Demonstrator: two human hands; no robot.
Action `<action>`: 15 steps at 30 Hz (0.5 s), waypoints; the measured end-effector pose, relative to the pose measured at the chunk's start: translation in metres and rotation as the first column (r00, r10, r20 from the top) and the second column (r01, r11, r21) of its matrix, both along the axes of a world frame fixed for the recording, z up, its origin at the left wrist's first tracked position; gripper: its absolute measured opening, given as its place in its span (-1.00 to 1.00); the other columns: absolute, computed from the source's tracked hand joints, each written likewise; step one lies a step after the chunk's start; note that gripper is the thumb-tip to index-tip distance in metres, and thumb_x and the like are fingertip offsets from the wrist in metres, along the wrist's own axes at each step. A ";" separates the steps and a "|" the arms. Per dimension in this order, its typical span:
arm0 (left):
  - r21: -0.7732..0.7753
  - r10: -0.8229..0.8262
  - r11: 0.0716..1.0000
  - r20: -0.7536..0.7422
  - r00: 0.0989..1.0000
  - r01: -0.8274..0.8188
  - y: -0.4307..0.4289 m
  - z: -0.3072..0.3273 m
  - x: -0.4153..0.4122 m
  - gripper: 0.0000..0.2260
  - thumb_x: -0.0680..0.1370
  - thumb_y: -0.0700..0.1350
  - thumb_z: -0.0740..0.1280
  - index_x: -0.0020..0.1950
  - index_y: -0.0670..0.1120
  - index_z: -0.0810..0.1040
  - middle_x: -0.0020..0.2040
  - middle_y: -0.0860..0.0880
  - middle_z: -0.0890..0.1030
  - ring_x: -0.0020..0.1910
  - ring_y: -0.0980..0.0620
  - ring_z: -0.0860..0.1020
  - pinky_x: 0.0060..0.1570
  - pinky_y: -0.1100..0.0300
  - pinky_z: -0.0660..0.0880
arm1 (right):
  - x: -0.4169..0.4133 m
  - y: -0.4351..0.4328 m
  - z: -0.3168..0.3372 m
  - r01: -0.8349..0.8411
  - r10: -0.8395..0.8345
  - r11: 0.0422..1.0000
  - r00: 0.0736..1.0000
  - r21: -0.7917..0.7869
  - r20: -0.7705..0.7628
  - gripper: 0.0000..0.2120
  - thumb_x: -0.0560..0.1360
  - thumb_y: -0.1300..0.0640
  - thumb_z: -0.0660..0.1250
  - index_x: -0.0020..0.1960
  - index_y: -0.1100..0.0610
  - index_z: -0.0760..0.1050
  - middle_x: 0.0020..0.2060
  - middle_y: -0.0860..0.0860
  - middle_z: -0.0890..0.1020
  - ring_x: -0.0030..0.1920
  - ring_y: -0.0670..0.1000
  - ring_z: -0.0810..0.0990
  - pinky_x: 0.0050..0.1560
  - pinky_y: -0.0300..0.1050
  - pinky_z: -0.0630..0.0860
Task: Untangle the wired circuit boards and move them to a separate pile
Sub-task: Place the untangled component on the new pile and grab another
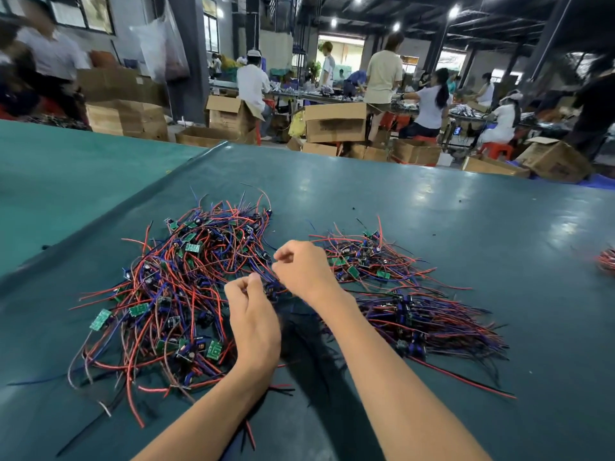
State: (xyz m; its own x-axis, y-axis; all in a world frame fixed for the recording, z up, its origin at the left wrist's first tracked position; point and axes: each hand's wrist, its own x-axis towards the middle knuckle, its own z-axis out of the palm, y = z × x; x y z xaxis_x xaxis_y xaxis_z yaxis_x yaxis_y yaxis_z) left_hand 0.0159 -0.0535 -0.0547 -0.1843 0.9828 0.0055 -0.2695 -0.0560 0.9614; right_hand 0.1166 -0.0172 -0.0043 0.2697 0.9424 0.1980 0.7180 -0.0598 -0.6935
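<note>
One tangled pile [176, 287] of wired circuit boards lay left on the surface [432, 211]; the separate pile [416, 314] lay right, leads combed parallel. Left hand [253, 314] and right hand [303, 267] — fingers curled, each apparently pinching wires [271, 289] at the tangle's edge — sat close together, probably to tease one board free.

Dark green table [432, 207], tangled wired-board heap [179, 294] left, sorted pile [416, 311] right

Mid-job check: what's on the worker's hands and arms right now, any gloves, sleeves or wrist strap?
Nothing worn shows: the left hand and right hand are ungloved. Both forearms are bare to the frame's bottom edge, with no sleeve, watch, ring or wrist strap in view.
</note>
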 end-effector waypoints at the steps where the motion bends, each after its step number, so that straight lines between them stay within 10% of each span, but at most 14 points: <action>1: 0.003 0.001 1.000 -0.024 1.000 -0.001 0.000 -0.001 0.000 -0.84 0.51 0.24 0.17 -0.19 0.22 0.40 -0.23 0.00 0.43 -0.19 -0.06 0.37 -0.12 -0.10 0.30 | -0.004 0.003 -0.005 -0.014 0.016 0.999 0.998 -0.047 0.054 -0.86 0.42 0.19 0.41 -0.03 0.18 0.65 -0.09 0.11 0.72 -0.01 0.13 0.66 0.10 -0.05 0.58; 7: -0.039 -0.053 0.998 0.011 0.999 0.054 0.003 -0.002 0.004 -0.80 0.62 0.16 0.19 -0.16 0.14 0.40 -0.24 0.00 0.46 -0.14 -0.06 0.36 -0.08 -0.09 0.25 | -0.008 0.018 -0.014 -0.011 0.065 0.955 0.983 -0.298 0.173 -0.69 0.40 -0.02 0.44 -0.13 0.25 0.62 -0.23 0.22 0.66 -0.21 0.18 0.55 -0.24 -0.10 0.44; 15: -0.088 0.018 0.996 0.173 0.985 -0.003 0.007 0.003 0.003 -0.78 0.70 -0.01 0.16 -0.13 -0.02 0.38 -0.54 0.14 0.30 -0.59 0.13 0.20 -0.61 0.30 0.17 | -0.008 0.008 -0.014 -0.044 0.150 0.960 0.913 -0.276 0.378 -0.75 0.44 0.02 0.42 0.08 0.07 0.57 0.07 0.14 0.60 0.08 0.21 0.61 0.08 0.02 0.55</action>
State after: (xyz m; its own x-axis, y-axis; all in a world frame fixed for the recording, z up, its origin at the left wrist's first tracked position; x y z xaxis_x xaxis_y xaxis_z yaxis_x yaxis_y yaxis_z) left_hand 0.0186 -0.0464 -0.0520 -0.1855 0.9761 -0.1131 -0.4320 0.0224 0.9016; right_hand 0.1085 -0.0093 -0.0179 0.1252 0.9920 0.0172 0.9391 -0.1129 -0.3246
